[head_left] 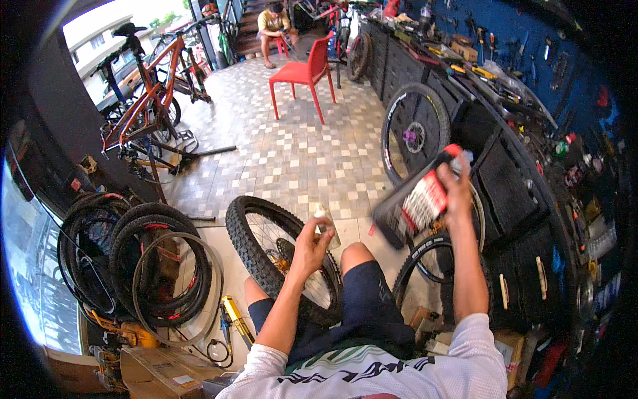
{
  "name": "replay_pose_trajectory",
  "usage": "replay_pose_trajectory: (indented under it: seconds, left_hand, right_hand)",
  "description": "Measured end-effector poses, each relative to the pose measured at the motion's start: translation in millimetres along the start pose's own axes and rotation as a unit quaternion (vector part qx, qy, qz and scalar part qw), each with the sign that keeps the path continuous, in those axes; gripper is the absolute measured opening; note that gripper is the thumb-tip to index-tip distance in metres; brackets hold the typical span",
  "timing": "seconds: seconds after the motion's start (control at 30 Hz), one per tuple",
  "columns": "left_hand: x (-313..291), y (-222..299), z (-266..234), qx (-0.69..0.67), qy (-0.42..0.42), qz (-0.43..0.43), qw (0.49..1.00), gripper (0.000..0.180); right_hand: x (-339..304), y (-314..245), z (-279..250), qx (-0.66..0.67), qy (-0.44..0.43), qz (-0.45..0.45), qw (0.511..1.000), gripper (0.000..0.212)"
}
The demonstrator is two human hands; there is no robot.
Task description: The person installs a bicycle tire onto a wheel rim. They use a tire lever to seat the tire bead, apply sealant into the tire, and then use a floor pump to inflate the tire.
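My right hand [457, 193] is wrapped round a large black jug [420, 203] with a red and white label. The jug is tilted and smeared by motion, its red top toward the upper right. In front of my chest, my left hand [311, 247] is closed on a small clear bottle [334, 238], held between the fingers and thumb. Whether the bottle holds any liquid I cannot tell. A bicycle wheel [247, 243] with a knobby black tyre leans between my knees, and my left forearm passes over it.
Several loose tyres [119, 229] are piled at the left, with a yellow tube-shaped thing [238, 316] nearby. Another wheel [392, 130] leans on the dark cabinets at the right. A red chair [302, 73] and an orange bicycle frame [149, 100] stand farther off; a person [274, 25] sits at the back.
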State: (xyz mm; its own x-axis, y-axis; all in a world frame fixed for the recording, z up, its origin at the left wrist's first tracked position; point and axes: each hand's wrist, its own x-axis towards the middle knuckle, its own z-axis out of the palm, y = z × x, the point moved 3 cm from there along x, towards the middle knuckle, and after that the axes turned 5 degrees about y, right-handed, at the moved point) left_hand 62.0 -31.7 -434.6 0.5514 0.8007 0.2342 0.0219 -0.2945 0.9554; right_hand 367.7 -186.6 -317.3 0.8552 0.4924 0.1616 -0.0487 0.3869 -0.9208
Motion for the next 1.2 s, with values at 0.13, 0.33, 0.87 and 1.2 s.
replay_pose_trajectory:
  seconds: [0.13, 0.33, 0.87, 1.2]
  left_hand:
    - [5, 8, -7, 0.088, 0.004, 0.116, 0.989, 0.011]
    - [18, -18, -22, 0.072, 0.052, 0.081, 0.993, 0.020]
    - [13, -5, -30, 0.024, 0.013, -0.014, 1.000, 0.038]
    - [8, 4, -32, 0.071, 0.019, 0.024, 0.997, 0.033]
  right_hand:
    - [-27, -9, 33, -0.126, -0.131, -0.114, 0.977, 0.073]
    - [-25, 18, 21, -0.149, -0.149, -0.073, 0.975, 0.075]
    - [-24, 53, -6, -0.136, -0.066, -0.030, 0.988, 0.068]
    - [-54, 35, 9, -0.178, -0.243, 0.009, 0.954, 0.073]
